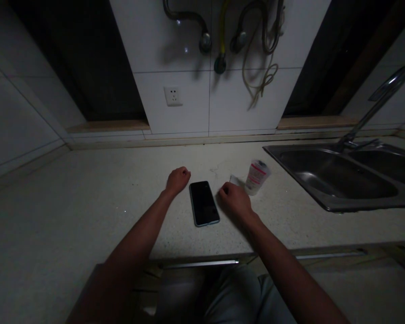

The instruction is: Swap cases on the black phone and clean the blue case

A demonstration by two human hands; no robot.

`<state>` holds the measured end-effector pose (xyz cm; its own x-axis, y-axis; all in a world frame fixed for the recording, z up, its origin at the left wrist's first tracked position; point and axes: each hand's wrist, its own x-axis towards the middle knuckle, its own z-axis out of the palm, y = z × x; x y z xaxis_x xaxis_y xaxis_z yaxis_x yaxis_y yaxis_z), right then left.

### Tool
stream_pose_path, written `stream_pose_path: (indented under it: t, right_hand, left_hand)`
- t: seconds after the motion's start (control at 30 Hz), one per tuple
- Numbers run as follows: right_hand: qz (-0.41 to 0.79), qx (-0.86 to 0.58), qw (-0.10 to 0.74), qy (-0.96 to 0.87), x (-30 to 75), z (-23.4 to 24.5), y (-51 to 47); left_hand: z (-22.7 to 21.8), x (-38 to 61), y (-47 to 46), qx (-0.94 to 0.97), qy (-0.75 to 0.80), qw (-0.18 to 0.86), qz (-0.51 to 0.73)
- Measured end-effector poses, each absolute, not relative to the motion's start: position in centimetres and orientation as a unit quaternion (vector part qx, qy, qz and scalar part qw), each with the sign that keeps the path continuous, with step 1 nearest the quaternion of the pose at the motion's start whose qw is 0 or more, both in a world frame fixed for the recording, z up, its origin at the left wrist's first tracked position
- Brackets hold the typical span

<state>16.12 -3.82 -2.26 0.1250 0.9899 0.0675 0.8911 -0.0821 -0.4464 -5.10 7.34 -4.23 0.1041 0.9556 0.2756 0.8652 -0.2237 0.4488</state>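
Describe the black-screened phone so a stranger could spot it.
On the pale speckled countertop, left of the steel double sink, look between the left hand and right hand. The flat rectangular phone there has a black screen, unlike the pink-banded whitish cup.

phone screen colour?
Black; the phone screen shows best in the head view, the only one.

Nothing legible — the pink print [259, 168] on the cup [255, 183] is too blurred to read.

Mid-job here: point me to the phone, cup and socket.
Phone [204, 204]: head view, middle of its dark screen.
Cup [257, 178]: head view, on its side.
Socket [173, 96]: head view, middle of its faceplate.
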Motion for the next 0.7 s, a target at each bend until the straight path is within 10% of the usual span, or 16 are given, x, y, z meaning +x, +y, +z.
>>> stream_pose_path:
  t: [0.7]
  right_hand:
    - [0.112, -0.657, 0.162, -0.728, 15.3, -2.1, -4.1]
  left_hand:
    - [0.3, -2.8, 1.9, 0.742, 0.648, 0.164, 0.058]
